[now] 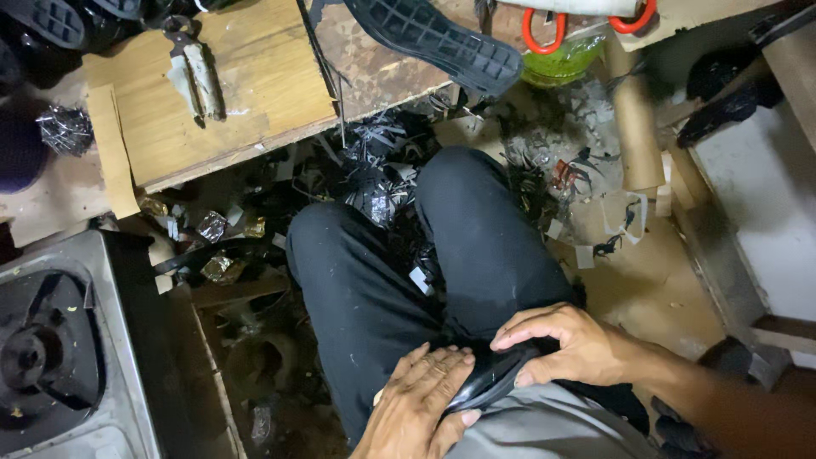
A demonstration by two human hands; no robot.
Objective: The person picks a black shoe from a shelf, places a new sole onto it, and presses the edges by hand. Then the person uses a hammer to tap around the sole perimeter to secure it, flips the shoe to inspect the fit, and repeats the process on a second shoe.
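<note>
Head view: looking down on the seated person's lap, legs in dark trousers (pixel 425 255) stretched out over a littered floor.
Held item: a black glossy shoe sole (pixel 493 378), lying across the lap between both hands, tilted, its far end hidden under the right fingers.
Left hand (pixel 425 408): laid flat on the near end of the shoe sole, fingers together and pressed to its surface, thumb curled under the edge.
Right hand (pixel 569 344): clamped over the far end of the shoe sole, fingers wrapped across the top, thumb beneath.
Workboard: a wooden board (pixel 246 85) ahead of the knees, with metal pincers (pixel 191 68) lying on it.
Second sole: a black treaded sole (pixel 442 38) resting tread-up at the board's far right edge.
Scissors: orange handles (pixel 544 34) at the top, just beside the treaded sole.
Floor: black offcuts and foil scraps (pixel 374 183) heaped around the knees.
Left side: a grey metal machine top (pixel 110 340) with a round black fitting.
</note>
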